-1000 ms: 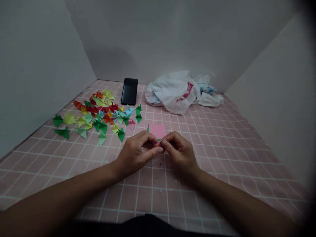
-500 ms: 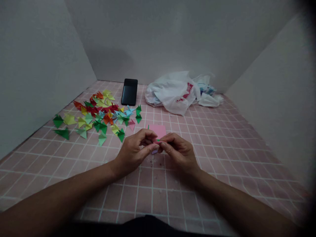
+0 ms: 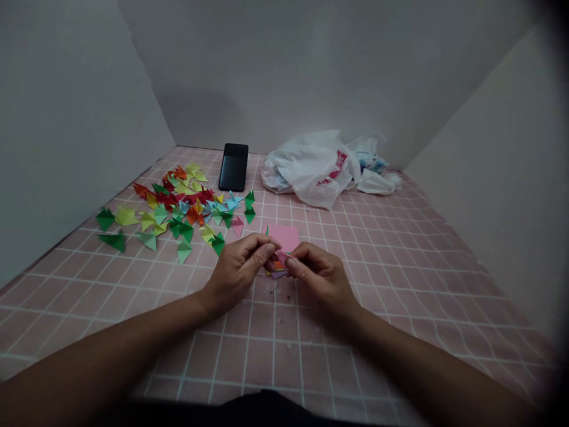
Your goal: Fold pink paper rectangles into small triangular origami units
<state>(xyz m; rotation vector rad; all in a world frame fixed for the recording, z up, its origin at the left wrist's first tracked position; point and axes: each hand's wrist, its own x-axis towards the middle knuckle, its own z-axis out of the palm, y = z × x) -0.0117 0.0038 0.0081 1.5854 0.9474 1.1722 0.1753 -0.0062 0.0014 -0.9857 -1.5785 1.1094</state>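
Note:
A small folded piece of pink paper (image 3: 282, 257) is pinched between my two hands. My left hand (image 3: 242, 264) has its thumb and fingers closed at the paper's left end. At the right end, the thumb and forefinger of my right hand (image 3: 320, 274) grip it. Just behind and beneath lies a stack of coloured paper squares (image 3: 284, 237), pink on top, with orange and purple edges peeking out below my fingers. Part of the stack is hidden by the hands.
Many folded paper pieces (image 3: 180, 201) in green, yellow, red, orange and blue spread at the left. A black phone (image 3: 233, 167) lies behind them. A crumpled white plastic bag (image 3: 311, 166) sits at the back, beside a smaller bundle (image 3: 377, 172). Walls enclose the pink tiled surface (image 3: 400, 284).
The pink paper has turned from nearly edge-on to showing a pointed face. My left thumb has drawn up and back, uncovering orange and purple edges of the stack.

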